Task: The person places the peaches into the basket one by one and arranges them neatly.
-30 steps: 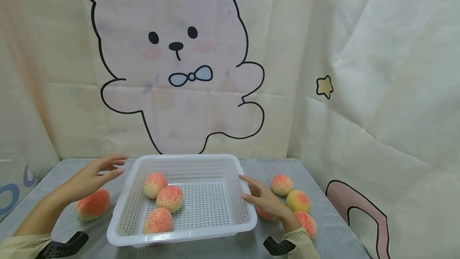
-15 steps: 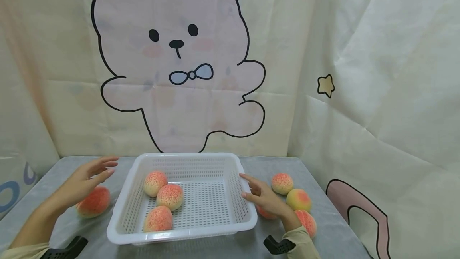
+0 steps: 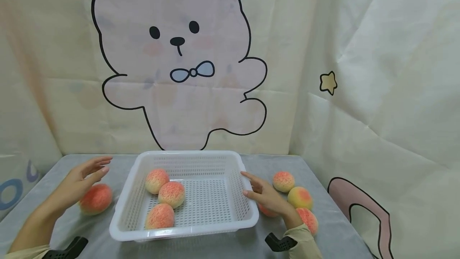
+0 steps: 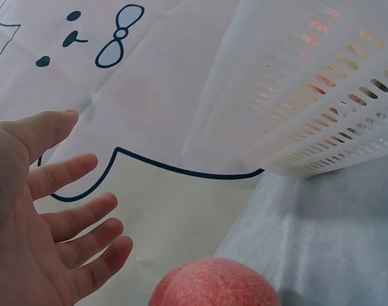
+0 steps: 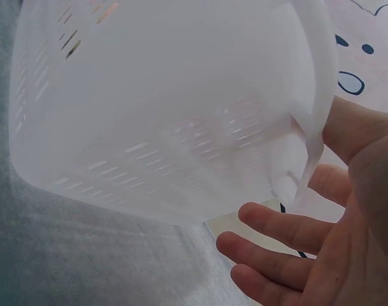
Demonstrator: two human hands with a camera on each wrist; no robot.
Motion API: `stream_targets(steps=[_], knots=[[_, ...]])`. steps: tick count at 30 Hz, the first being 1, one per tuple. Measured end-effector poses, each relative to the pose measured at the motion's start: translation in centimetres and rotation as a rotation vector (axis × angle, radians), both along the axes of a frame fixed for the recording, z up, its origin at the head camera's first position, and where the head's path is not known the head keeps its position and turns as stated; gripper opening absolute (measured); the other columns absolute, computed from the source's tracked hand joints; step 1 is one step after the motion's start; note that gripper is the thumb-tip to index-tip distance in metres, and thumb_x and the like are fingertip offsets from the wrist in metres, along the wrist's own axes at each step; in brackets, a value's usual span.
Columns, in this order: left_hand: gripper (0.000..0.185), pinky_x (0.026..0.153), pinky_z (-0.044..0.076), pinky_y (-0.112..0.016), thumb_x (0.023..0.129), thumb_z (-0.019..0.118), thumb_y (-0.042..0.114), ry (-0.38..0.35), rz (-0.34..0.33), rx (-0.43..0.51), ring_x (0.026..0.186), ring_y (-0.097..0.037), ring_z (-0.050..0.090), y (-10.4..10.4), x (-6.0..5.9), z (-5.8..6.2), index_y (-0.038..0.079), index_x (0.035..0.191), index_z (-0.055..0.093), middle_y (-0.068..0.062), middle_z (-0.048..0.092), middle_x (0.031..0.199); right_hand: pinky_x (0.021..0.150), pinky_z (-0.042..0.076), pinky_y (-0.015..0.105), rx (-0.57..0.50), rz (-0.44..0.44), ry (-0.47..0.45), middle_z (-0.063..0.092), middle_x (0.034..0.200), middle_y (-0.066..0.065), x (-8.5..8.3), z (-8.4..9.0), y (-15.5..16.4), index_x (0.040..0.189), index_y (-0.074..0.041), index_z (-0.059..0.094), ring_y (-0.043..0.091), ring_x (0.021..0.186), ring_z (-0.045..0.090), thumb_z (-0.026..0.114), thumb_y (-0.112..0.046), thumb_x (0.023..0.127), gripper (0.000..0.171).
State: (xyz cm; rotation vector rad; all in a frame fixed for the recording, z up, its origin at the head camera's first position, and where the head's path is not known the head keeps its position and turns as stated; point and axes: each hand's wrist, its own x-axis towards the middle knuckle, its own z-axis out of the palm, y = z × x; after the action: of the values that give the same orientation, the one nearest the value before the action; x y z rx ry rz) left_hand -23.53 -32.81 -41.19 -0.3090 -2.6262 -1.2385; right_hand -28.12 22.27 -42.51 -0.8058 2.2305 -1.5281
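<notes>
A white perforated plastic basket (image 3: pixel 201 233) sits mid-table with three speckled peaches (image 3: pixel 171 194) along its left side. My left hand (image 3: pixel 77 181) hovers left of the basket, fingers spread and empty, above a redder peach (image 3: pixel 96 200). In the left wrist view the palm and fingers are apart from that peach (image 4: pixel 216 287) and from the basket's side wall (image 4: pixel 334 102). At the basket's right rim, my right hand (image 3: pixel 267 197) touches with thumb and index fingertip. The right wrist view shows its other fingers (image 5: pixel 276 229) loosely extended below the rim, holding nothing.
Right of the basket lie several more peaches (image 3: pixel 300 198), one partly hidden behind my right hand. A grey cloth covers the table (image 3: pixel 201 249). Behind it hangs a cream curtain (image 3: pixel 280 31) with a cartoon bear print.
My left hand has drawn left, away from the basket, to above the left peach. My right hand stays at the rim. The head view has tilted slightly.
</notes>
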Motion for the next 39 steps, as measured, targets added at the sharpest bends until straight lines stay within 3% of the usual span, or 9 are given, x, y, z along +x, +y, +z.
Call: stream_targets(steps=[2, 7, 9, 12, 14, 17, 33, 37, 39], knots=[[0.050, 0.075, 0.046, -0.012, 0.105, 0.054, 0.029, -0.009, 0.018, -0.016, 0.103, 0.028, 0.037, -0.3, 0.1, 0.0, 0.004, 0.148, 0.045, 0.023, 0.053, 0.127, 0.094, 0.057, 0.035, 0.006, -0.002, 0.000, 0.042, 0.153, 0.031, 0.0, 0.2, 0.0, 0.161, -0.008, 0.022, 0.045, 0.132, 0.053, 0.057, -0.021, 0.104, 0.068], [0.049, 0.073, 0.039, -0.012, 0.105, 0.054, 0.028, 0.027, 0.059, -0.041, 0.104, 0.028, 0.034, -1.2, 0.3, 0.0, 0.005, 0.148, 0.046, 0.035, 0.048, 0.120, 0.092, 0.058, 0.034, 0.005, 0.005, -0.001, 0.042, 0.153, 0.031, 0.1, 0.4, -0.1, 0.161, -0.008, 0.022, 0.043, 0.131, 0.055, 0.056, -0.021, 0.104, 0.068], [0.050, 0.082, 0.045, -0.024, 0.105, 0.054, 0.028, 0.030, 0.069, -0.051, 0.106, 0.022, 0.036, -1.4, 0.3, -0.1, 0.005, 0.148, 0.046, 0.030, 0.052, 0.121, 0.092, 0.058, 0.034, 0.006, 0.009, 0.001, 0.042, 0.153, 0.032, 0.1, 0.4, -0.1, 0.161, -0.007, 0.022, 0.043, 0.131, 0.055, 0.056, -0.021, 0.104, 0.068], [0.055, 0.091, 0.046, -0.054, 0.105, 0.053, 0.031, -0.027, 0.057, -0.093, 0.125, -0.011, 0.048, -1.5, 0.1, -0.2, 0.001, 0.150, 0.042, -0.008, 0.058, 0.138, 0.092, 0.057, 0.034, 0.008, 0.005, 0.009, 0.043, 0.153, 0.032, 0.1, 0.3, 0.0, 0.161, -0.007, 0.022, 0.044, 0.131, 0.055, 0.056, -0.020, 0.104, 0.068], [0.060, 0.088, 0.039, -0.072, 0.106, 0.051, 0.034, -0.101, 0.042, -0.126, 0.130, -0.041, 0.044, -1.7, 0.1, -0.3, -0.002, 0.151, 0.037, -0.036, 0.045, 0.143, 0.092, 0.057, 0.034, 0.010, 0.001, 0.013, 0.043, 0.152, 0.033, 0.1, 0.3, 0.0, 0.161, -0.007, 0.022, 0.044, 0.131, 0.055, 0.056, -0.021, 0.104, 0.068], [0.067, 0.086, 0.039, -0.077, 0.106, 0.050, 0.039, -0.215, 0.023, -0.179, 0.127, -0.065, 0.033, -2.1, 0.0, -0.4, -0.004, 0.153, 0.031, -0.046, 0.034, 0.144, 0.092, 0.057, 0.034, 0.016, -0.009, 0.018, 0.043, 0.152, 0.033, 0.1, 0.3, 0.0, 0.161, -0.008, 0.023, 0.044, 0.131, 0.055, 0.057, -0.022, 0.104, 0.068], [0.072, 0.083, 0.059, -0.049, 0.104, 0.056, 0.033, -0.448, -0.156, -0.046, 0.130, -0.064, 0.043, -4.9, 0.3, -2.3, -0.001, 0.158, 0.023, -0.045, 0.025, 0.153, 0.091, 0.058, 0.033, -0.013, 0.012, -0.006, 0.043, 0.152, 0.034, -0.1, 0.0, 0.1, 0.161, -0.007, 0.021, 0.041, 0.126, 0.058, 0.056, -0.020, 0.104, 0.068], [0.070, 0.083, 0.059, -0.045, 0.102, 0.059, 0.030, -0.470, -0.189, -0.025, 0.126, -0.061, 0.049, -5.0, 0.5, -2.5, 0.005, 0.159, 0.028, -0.048, 0.027, 0.150, 0.091, 0.058, 0.032, -0.012, 0.015, -0.001, 0.043, 0.151, 0.034, -0.1, -0.1, 0.1, 0.161, -0.006, 0.021, 0.042, 0.127, 0.058, 0.056, -0.020, 0.104, 0.068], [0.063, 0.082, 0.059, -0.040, 0.101, 0.060, 0.028, -0.459, -0.206, -0.017, 0.123, -0.047, 0.058, -5.0, 0.6, -2.6, 0.017, 0.158, 0.034, -0.047, 0.028, 0.150, 0.091, 0.058, 0.032, -0.008, 0.016, 0.000, 0.043, 0.152, 0.033, -0.1, -0.1, 0.1, 0.161, -0.006, 0.021, 0.043, 0.128, 0.057, 0.056, -0.020, 0.104, 0.068]])
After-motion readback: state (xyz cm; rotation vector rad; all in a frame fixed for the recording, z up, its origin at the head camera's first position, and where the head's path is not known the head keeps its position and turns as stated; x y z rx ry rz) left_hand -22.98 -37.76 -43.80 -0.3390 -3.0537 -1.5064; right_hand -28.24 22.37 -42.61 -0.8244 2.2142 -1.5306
